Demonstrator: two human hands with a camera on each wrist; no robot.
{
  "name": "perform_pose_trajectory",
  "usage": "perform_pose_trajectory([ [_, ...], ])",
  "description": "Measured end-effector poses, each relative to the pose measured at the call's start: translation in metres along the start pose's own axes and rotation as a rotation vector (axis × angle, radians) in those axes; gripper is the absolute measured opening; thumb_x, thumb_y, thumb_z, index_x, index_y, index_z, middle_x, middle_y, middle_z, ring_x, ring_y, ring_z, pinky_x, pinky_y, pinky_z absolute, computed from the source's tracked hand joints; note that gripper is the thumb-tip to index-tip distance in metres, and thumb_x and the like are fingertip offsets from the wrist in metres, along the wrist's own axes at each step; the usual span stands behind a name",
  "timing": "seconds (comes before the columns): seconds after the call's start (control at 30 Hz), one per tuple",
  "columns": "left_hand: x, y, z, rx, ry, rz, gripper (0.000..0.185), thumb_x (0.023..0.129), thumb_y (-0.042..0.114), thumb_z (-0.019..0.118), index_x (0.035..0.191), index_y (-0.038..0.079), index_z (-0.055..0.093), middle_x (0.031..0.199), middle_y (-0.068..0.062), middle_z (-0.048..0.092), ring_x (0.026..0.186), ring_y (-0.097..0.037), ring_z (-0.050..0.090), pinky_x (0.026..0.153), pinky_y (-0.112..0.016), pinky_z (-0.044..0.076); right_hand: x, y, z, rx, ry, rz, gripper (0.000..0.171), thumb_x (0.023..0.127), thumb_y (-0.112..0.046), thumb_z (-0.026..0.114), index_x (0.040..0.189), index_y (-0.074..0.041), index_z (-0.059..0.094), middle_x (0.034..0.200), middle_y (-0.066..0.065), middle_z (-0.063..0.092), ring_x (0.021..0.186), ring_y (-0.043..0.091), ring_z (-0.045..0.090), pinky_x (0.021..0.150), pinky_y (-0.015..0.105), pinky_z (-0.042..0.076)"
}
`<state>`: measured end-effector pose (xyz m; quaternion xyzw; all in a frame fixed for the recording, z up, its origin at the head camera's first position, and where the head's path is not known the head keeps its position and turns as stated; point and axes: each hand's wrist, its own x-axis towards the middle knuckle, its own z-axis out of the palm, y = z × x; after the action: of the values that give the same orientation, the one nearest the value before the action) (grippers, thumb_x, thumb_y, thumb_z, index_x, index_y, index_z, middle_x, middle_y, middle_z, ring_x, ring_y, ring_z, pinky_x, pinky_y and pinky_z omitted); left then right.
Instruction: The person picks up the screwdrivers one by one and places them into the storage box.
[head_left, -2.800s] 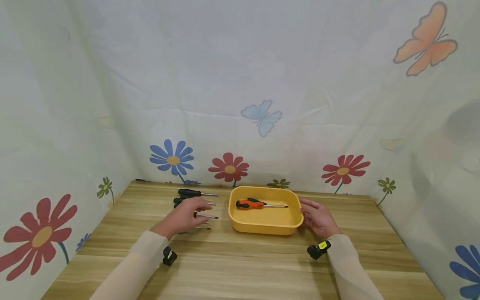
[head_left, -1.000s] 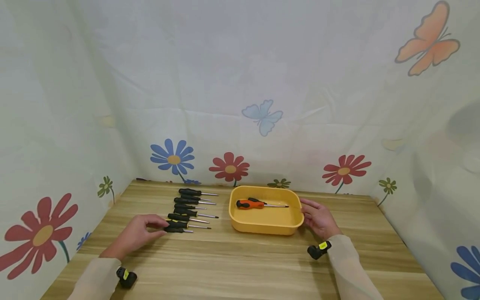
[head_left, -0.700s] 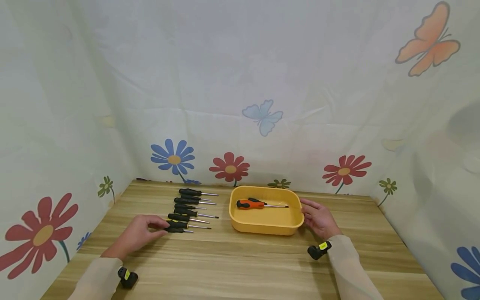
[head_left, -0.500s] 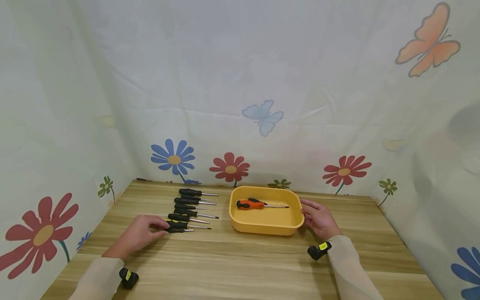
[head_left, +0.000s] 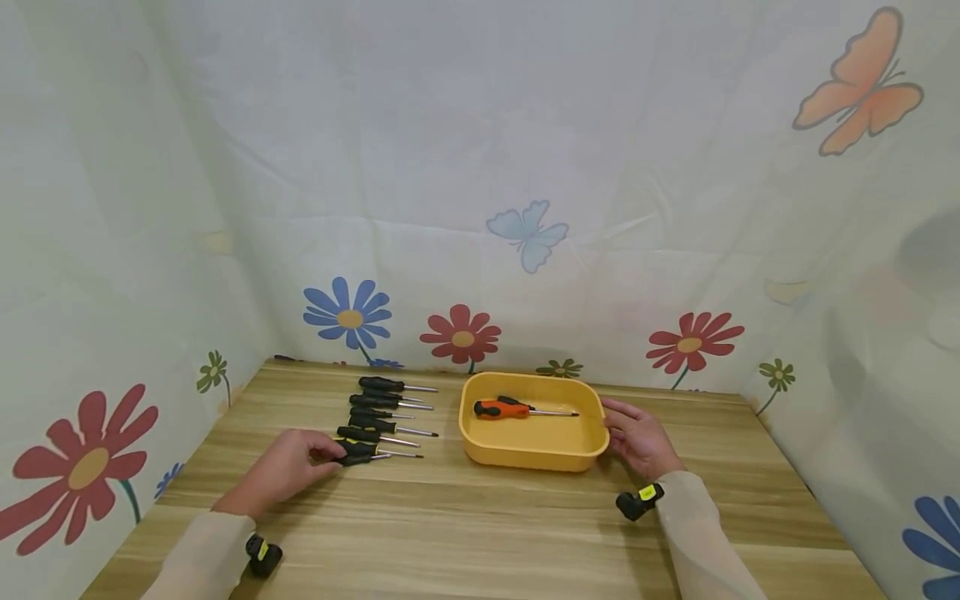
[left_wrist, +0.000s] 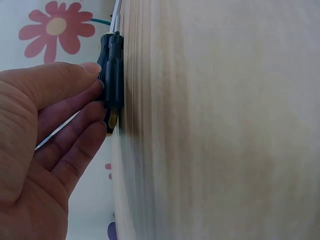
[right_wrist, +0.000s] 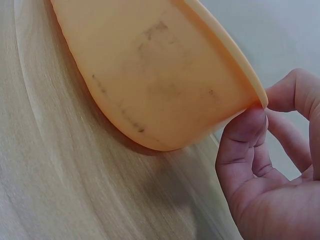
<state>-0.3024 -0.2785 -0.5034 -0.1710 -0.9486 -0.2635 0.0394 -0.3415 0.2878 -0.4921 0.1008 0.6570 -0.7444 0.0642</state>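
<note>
On the wood-grain table (head_left: 450,533), head view: we see a row of dark-handled screwdrivers (head_left: 372,426) lying left of a yellow tray (head_left: 525,457), shafts pointing towards it. An orange-handled screwdriver (head_left: 501,408) lies inside the tray, partly covering a dark-handled one. Left wrist view: we record the left hand (left_wrist: 60,117) pinching the nearest handles (left_wrist: 115,75) between thumb and fingers. Right wrist view: we note the right hand (right_wrist: 275,165) gripping the tray's rim, thumb against fingers.

Screwdrivers (head_left: 367,425), yellow tray (head_left: 528,458) on wood-grain table (head_left: 457,533)
</note>
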Motion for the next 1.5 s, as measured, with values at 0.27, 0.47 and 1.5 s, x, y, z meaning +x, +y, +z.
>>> perform_pose_trajectory([
  [0.27,0.001,0.009,0.002,-0.016,-0.033,0.013,0.012,0.083,0.011,0.084,0.093,0.017,0.080,0.089,0.007,0.075,0.077,-0.001,0.062,0.068,-0.024,0.054,0.000,0.000,-0.002,0.004,-0.004,-0.009,0.050,0.101,-0.006,0.061,0.150,-0.002,0.050,0.116,0.004,0.073,0.090,0.016,0.070,0.081,0.029,0.061],
  [0.47,0.002,0.015,0.004,0.033,-0.040,0.014,0.013,0.082,0.009,0.084,0.092,0.015,0.079,0.088,0.006,0.074,0.077,-0.003,0.063,0.069,-0.025,0.055,0.000,-0.001,0.000,-0.002,0.000,-0.008,0.050,0.101,-0.005,0.061,0.150,-0.003,0.050,0.117,0.005,0.073,0.090,0.016,0.069,0.081,0.029,0.061],
  [1.5,0.007,0.012,0.005,-0.108,-0.001,0.088,0.018,0.084,0.005,0.081,0.097,0.017,0.081,0.090,0.006,0.070,0.078,0.002,0.061,0.067,-0.021,0.054,0.000,0.000,-0.003,0.051,-0.050,-0.014,0.055,0.101,-0.002,0.059,0.154,0.001,0.042,0.114,0.005,0.075,0.092,0.015,0.073,0.080,0.030,0.062],
])
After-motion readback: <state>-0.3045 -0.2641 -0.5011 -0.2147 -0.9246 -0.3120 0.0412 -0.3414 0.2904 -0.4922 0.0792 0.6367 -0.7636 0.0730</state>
